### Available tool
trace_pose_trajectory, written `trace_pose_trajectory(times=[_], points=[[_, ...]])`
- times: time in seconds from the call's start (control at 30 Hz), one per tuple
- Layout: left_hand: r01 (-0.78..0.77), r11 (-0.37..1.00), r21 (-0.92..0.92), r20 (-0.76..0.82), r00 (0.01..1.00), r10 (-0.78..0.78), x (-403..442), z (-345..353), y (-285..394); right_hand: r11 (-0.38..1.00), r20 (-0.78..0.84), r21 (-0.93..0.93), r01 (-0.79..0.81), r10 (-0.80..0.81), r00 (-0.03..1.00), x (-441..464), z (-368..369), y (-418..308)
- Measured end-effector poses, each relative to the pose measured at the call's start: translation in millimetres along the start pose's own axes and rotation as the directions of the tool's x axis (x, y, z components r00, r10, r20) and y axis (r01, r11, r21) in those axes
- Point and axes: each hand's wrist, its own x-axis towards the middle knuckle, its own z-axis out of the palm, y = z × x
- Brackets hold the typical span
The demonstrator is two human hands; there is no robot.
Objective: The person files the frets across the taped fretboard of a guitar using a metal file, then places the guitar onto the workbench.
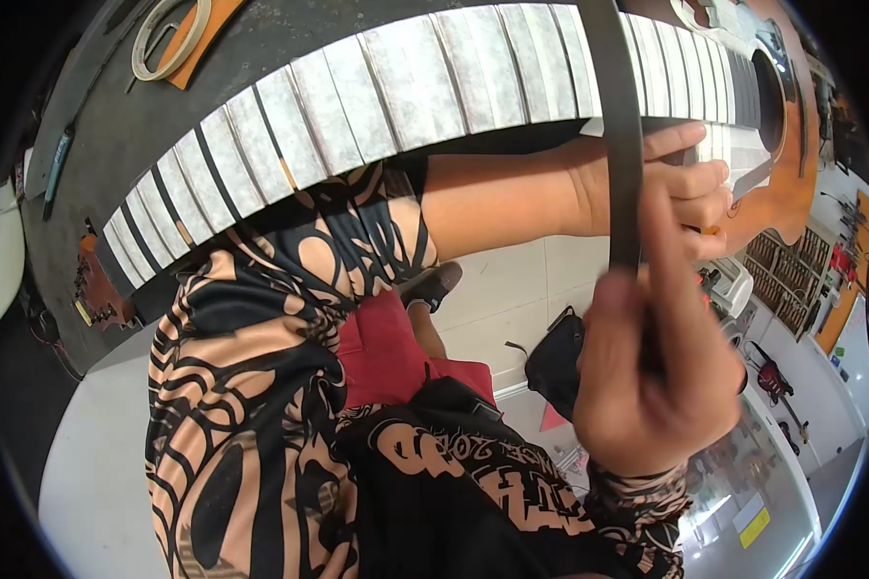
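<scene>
A guitar neck [415,87] lies across the bench, its fretboard covered in pale tape between the frets. My right hand [661,372], blurred, is closed on the near end of a long, dark, flat bar that looks like a flat file [624,145]. The file crosses over the fretboard near the guitar body [791,125]. Reaching in beneath the neck, my left hand [685,188] has its fingers curled against the neck's near edge, close to the taped body; the file hides part of that wrist.
A tape roll [169,39] lies on the dark bench [271,34] with a pen-like tool [58,164] farther left. The guitar headstock [107,285] is at the lower left. A black bag [555,362] stands on the floor, and a glass-topped case [753,502] is at lower right.
</scene>
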Motion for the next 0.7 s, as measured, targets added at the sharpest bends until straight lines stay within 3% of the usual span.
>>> trace_pose_trajectory(times=[0.27, 0.4, 0.7], points=[[-0.007, 0.999, 0.040, -0.013, 1.000, 0.007, -2, 4, 0, 0.986, 0.019, 0.167, -0.029, 0.026, 0.999, -114, 1, 24], [-0.036, 0.993, 0.108, -0.003, 0.999, 0.037, -1, 2, -4, 0.991, -0.006, 0.131, 0.030, -0.029, 1.000, -127, 8, 32], [-0.037, 0.997, 0.069, 0.043, 0.999, 0.034, 0, -4, -4, 0.998, 0.028, 0.069, -0.011, 0.009, 1.000, -156, 7, 33]])
